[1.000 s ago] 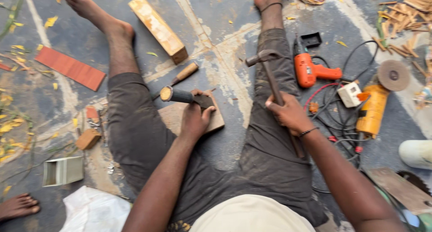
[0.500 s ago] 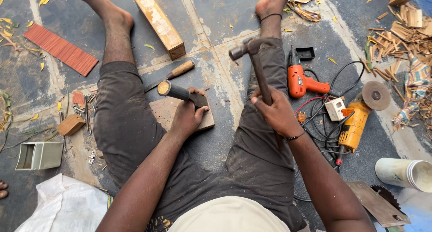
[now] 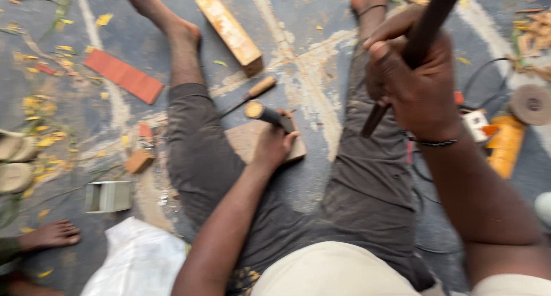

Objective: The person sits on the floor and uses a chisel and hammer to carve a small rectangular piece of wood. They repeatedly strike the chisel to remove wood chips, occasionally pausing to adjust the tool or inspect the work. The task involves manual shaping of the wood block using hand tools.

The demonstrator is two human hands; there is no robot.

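— Two hands busy, both with something in them. Closest to us is the right hand [image 3: 414, 81], lifted high toward the camera, fingers wrapped tight round a dark handle [image 3: 422, 41].

— Which way does that handle run?

— Slanted: its lower end pokes out below the fist toward the lap, and it rises up and to the right until it leaves the top of the view. Its head is out of sight, so I can't tell what tool it is.

— And the other hand?

— The left hand [image 3: 274, 147] is lower, arm stretched forward between the legs, fingers curled round a chisel [image 3: 268, 113]. Its round wooden butt points up and to the left; the other end sits under the hand, against a flat wooden board [image 3: 247, 138] lying on the floor between the thighs.

— What's round about?

— Just beyond the chisel lies a second wooden-handled tool [image 3: 252, 92], and farther out a long wooden block [image 3: 229, 31]. Left of the leg there's a red strip [image 3: 123, 75] and a small grey box [image 3: 108, 197]. Off to the right, an orange power tool [image 3: 505, 144] among black cables, partly hidden by the raised arm. Another person's bare foot [image 3: 50, 234] shows at the left edge.
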